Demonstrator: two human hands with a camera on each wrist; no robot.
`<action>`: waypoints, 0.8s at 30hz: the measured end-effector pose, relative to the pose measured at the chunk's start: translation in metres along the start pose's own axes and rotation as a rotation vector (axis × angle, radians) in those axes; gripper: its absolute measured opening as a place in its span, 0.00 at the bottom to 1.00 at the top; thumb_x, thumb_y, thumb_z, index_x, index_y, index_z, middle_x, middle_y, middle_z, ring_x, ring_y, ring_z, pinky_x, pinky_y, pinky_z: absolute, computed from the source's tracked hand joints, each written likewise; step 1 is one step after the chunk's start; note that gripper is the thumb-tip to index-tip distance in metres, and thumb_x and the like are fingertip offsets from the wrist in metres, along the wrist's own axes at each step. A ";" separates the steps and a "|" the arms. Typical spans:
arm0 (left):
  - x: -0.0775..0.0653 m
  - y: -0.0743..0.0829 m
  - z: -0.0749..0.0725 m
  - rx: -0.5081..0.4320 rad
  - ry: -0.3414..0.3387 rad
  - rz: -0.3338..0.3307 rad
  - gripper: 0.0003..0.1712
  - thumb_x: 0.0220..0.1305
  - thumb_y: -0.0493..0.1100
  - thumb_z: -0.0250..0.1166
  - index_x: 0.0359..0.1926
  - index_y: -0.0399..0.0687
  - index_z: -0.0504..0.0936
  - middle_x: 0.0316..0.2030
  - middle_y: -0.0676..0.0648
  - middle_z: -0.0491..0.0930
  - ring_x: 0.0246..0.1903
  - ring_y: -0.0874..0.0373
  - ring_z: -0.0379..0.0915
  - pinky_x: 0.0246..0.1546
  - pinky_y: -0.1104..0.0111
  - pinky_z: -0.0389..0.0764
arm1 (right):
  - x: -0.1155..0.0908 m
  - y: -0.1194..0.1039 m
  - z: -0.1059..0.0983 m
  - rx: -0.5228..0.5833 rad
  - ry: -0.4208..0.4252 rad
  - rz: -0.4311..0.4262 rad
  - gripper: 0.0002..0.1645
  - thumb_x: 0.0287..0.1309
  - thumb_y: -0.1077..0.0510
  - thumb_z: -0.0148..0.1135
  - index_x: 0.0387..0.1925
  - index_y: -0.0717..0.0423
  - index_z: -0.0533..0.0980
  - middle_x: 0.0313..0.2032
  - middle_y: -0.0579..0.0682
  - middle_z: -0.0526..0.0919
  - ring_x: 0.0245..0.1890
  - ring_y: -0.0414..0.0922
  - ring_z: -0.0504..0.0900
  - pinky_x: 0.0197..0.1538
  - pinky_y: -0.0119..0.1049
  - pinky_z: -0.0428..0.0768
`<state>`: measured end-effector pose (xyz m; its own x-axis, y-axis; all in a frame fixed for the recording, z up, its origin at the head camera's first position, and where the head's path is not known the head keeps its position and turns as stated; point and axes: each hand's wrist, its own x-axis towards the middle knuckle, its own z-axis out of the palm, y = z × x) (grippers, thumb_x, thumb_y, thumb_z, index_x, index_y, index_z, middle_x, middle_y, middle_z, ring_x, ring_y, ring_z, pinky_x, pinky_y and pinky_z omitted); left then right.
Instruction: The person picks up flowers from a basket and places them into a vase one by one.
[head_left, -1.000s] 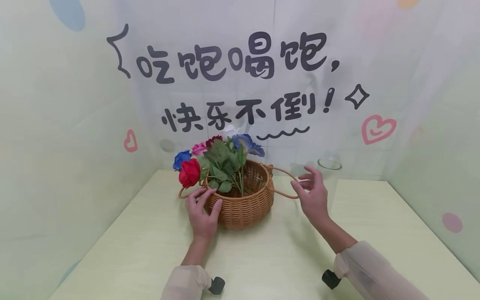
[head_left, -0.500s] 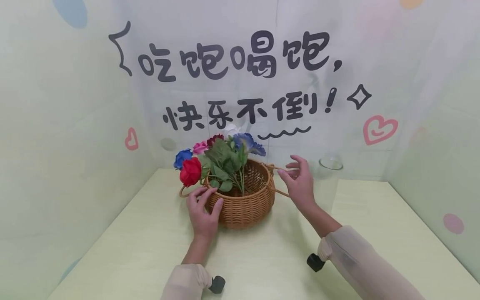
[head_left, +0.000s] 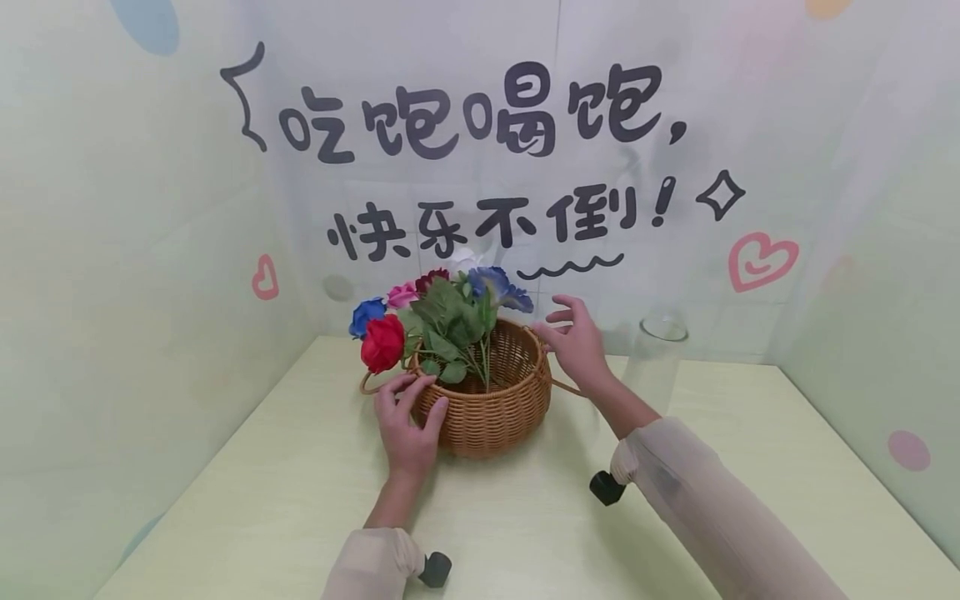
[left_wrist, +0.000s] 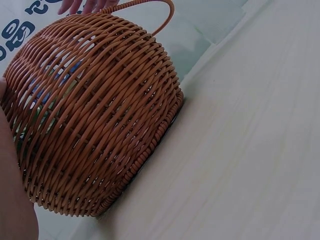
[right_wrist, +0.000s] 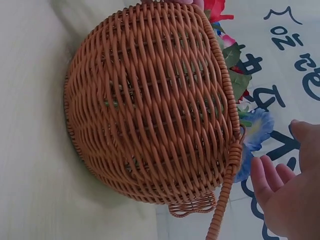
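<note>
A brown wicker basket [head_left: 487,421] stands upright with a bunch of flowers [head_left: 450,317] leaning to its left side. The blooms are red, blue, pink, dark red and white, with green leaves among them. My left hand [head_left: 408,433] holds the basket at its left front, fingertips at the rim and thumb against the outer wall. At the right rim hovers my right hand [head_left: 573,346], fingers spread and slightly bent, with nothing in them. In the right wrist view, the basket's handle [right_wrist: 222,200] slants down beside that hand. The flower stems run down inside the basket.
A tall clear glass vase [head_left: 660,358] stands behind and right of the right forearm. Pale printed walls [head_left: 150,250] enclose the light table [head_left: 300,500] at the back and both sides.
My right hand has moved left and a little up, away from the outer end of the right handle to the basket's rim. The left hand, basket and flowers have stayed put.
</note>
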<state>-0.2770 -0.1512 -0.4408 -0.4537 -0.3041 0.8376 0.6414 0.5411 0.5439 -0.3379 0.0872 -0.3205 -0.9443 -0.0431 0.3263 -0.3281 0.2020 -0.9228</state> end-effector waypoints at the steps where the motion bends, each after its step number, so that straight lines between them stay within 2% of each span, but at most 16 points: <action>1: 0.000 0.000 0.000 0.000 0.000 -0.001 0.16 0.56 0.44 0.69 0.46 0.46 0.85 0.52 0.37 0.72 0.55 0.46 0.62 0.53 0.56 0.62 | 0.002 -0.001 0.001 0.006 -0.007 0.013 0.37 0.59 0.56 0.67 0.67 0.55 0.62 0.50 0.61 0.75 0.44 0.54 0.80 0.44 0.47 0.81; 6: 0.000 0.002 -0.001 -0.001 0.000 -0.001 0.16 0.56 0.43 0.69 0.46 0.45 0.85 0.52 0.37 0.72 0.55 0.46 0.62 0.52 0.56 0.63 | 0.011 -0.008 0.007 0.019 -0.064 0.081 0.36 0.61 0.59 0.64 0.68 0.57 0.61 0.52 0.63 0.73 0.46 0.57 0.80 0.43 0.43 0.81; 10: 0.000 0.003 -0.001 -0.001 -0.002 -0.006 0.16 0.56 0.43 0.69 0.45 0.44 0.85 0.52 0.37 0.72 0.55 0.46 0.62 0.52 0.56 0.62 | 0.017 -0.014 0.017 0.118 -0.120 0.153 0.36 0.64 0.62 0.61 0.69 0.60 0.58 0.53 0.64 0.72 0.49 0.60 0.79 0.47 0.45 0.80; 17: 0.001 0.002 0.000 -0.013 -0.002 -0.004 0.15 0.56 0.43 0.70 0.46 0.47 0.85 0.52 0.38 0.72 0.56 0.47 0.62 0.54 0.57 0.62 | 0.023 -0.023 0.038 0.236 -0.168 0.252 0.37 0.64 0.65 0.60 0.70 0.61 0.55 0.55 0.64 0.71 0.47 0.54 0.79 0.54 0.49 0.76; 24: 0.001 0.003 -0.001 -0.014 -0.012 -0.021 0.16 0.55 0.43 0.70 0.46 0.45 0.85 0.52 0.37 0.72 0.56 0.47 0.62 0.55 0.56 0.62 | 0.027 -0.020 0.053 0.241 -0.205 0.317 0.38 0.63 0.66 0.59 0.71 0.61 0.55 0.59 0.65 0.70 0.59 0.62 0.72 0.56 0.52 0.73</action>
<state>-0.2744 -0.1508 -0.4386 -0.4742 -0.3059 0.8256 0.6401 0.5241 0.5618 -0.3578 0.0300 -0.3039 -0.9768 -0.2140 -0.0050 0.0044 0.0034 -1.0000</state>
